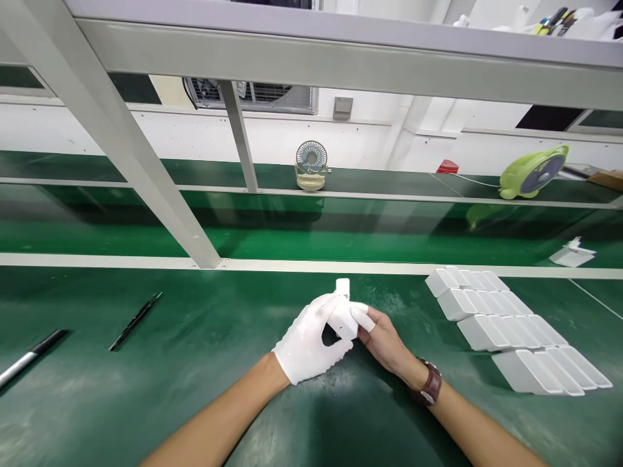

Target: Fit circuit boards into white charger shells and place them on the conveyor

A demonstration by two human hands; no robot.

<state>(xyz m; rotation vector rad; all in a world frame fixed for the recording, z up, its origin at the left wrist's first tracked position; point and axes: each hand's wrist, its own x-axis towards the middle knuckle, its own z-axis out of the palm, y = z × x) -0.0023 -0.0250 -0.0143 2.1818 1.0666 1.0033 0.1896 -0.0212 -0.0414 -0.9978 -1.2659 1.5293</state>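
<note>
Over the middle of the green worktop (pixel 97 402), two hands come together around one small white part (pixel 343 321). The left hand (pixel 311 337), which wears a white glove, is closed on this part: its fingers bend over the upper side, and its thumb lies lower, with a dark gap between them. The right hand (pixel 384 340) is bare except for white covers on fingertips, and these fingertips grip the part at its right side. The fingers cover much of the part, so its exact shape I cannot tell with certainty; a narrower white end stands out above the glove. On the right wrist there is a brown watch (pixel 431 384).

To the right of the hands, white trays (pixel 511 331) lie in four rows, close one behind the other, in a slanted line. On the left side lie a slim black tool (pixel 136 321) and, farther left, a black and silver pen (pixel 34 357), well apart from the hands. Behind the worktop a pale metal post (pixel 156 188) rises obliquely. On the far ledge stand a small round fan (pixel 311 162) and a lime-green fan (pixel 516 175), with a red object (pixel 446 167) between them.
</note>
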